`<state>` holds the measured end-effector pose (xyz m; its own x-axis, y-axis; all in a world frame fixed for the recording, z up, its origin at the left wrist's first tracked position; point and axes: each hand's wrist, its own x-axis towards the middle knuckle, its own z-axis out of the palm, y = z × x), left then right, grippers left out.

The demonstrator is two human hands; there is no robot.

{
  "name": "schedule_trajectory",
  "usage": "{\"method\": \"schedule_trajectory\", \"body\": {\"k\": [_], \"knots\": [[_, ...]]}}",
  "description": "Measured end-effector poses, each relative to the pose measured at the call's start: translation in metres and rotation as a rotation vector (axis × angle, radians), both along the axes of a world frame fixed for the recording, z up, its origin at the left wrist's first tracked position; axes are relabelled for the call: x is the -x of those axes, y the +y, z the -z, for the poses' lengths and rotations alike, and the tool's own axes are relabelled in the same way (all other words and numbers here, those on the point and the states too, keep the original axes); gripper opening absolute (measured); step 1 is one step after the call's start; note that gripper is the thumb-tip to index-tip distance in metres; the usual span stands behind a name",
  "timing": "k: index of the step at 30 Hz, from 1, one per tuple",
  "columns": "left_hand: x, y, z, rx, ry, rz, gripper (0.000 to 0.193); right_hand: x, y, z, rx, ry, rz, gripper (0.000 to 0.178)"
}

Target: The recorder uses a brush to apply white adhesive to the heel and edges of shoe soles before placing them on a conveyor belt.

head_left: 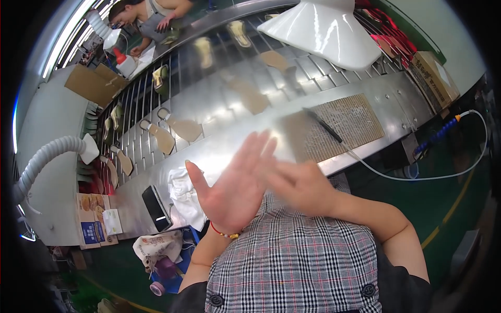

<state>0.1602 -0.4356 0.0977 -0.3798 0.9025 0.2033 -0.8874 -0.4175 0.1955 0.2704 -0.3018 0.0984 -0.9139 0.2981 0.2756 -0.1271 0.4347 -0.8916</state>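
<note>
My left hand (235,193) is raised palm up over the near edge of the metal bench, fingers stretched out and nothing in the palm. A red cord bracelet (225,233) circles that wrist. My right hand (305,188) is beside the left fingers, its own fingers bent toward them and smeared by motion; whether it pinches anything is hidden. Beyond the hands, a slatted tan pad (344,125) lies on the bench with a dark-handled tool (329,128) on it. Beige sole-shaped pieces (185,129) lie on the metal conveyor, some blurred.
A white lamp-like hood (323,34) hangs over the far right. A white hose (396,178) loops off the right edge. At left are a phone (156,208), white cloth (185,195) and a ribbed duct (52,156). A co-worker (151,21) works across the conveyor.
</note>
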Motion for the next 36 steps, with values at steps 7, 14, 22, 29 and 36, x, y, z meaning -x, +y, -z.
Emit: {"method": "schedule_trajectory", "body": {"k": [7, 14, 22, 29, 36], "knots": [[0.003, -0.004, -0.002, -0.012, 0.060, 0.001, 0.112, -0.001, -0.002, 0.004, 0.117, 0.087, -0.033, 0.030], [0.008, -0.008, 0.000, -0.056, 0.290, 0.057, 0.118, 0.011, 0.038, 0.012, 0.312, 0.070, 0.384, 0.032], [0.016, 0.019, 0.070, 0.669, 0.910, -0.219, 0.037, 0.010, 0.021, 0.063, 0.277, -0.263, -0.182, 0.023], [0.091, -0.028, 0.136, 1.276, 0.964, -0.442, 0.024, -0.082, 0.062, 0.123, 0.642, -0.406, -0.038, 0.025], [0.100, -0.009, 0.127, 1.364, 2.081, -1.091, 0.051, -0.144, 0.068, 0.189, 0.980, -0.087, 0.777, 0.085]]}}
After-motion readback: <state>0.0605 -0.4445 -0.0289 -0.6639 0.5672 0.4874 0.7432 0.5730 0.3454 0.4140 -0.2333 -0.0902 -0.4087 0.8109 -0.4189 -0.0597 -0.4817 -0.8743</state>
